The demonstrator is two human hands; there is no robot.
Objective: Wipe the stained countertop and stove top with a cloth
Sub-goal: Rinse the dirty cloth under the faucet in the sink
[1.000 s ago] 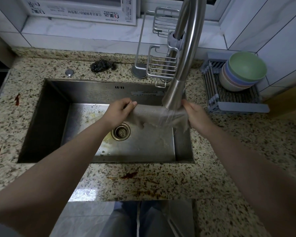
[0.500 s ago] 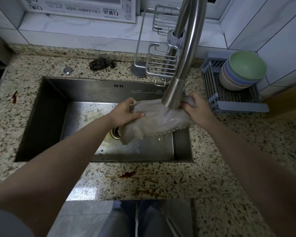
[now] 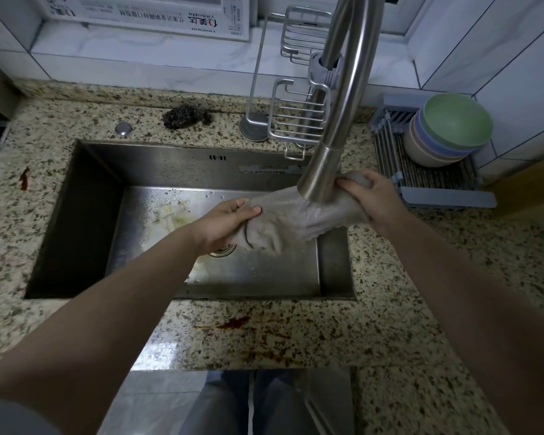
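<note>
Grey cloth (image 3: pixel 283 219), wetted under running faucet (image 3: pixel 330 152) ahead of wiping.

Held stretched over steel sink (image 3: pixel 76 215) by both hands so the stream soaked its middle: left hand (image 3: pixel 223 222) grip curled round one bunched end, right hand (image 3: pixel 369 196) grip clenched round the other. Soft, limp weave, sagging wet. Speckled granite tabletop (image 3: pixel 390 309) glossy, marked with reddish stains (image 3: pixel 233 322) near front edge, not yet wiped. Stove top out of view.

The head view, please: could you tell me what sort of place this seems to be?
Most likely a home kitchen: a steel sink set into a speckled stone countertop, a tall faucet running water over a cloth, and stacked bowls on a drying rack against tiled walls.
</note>
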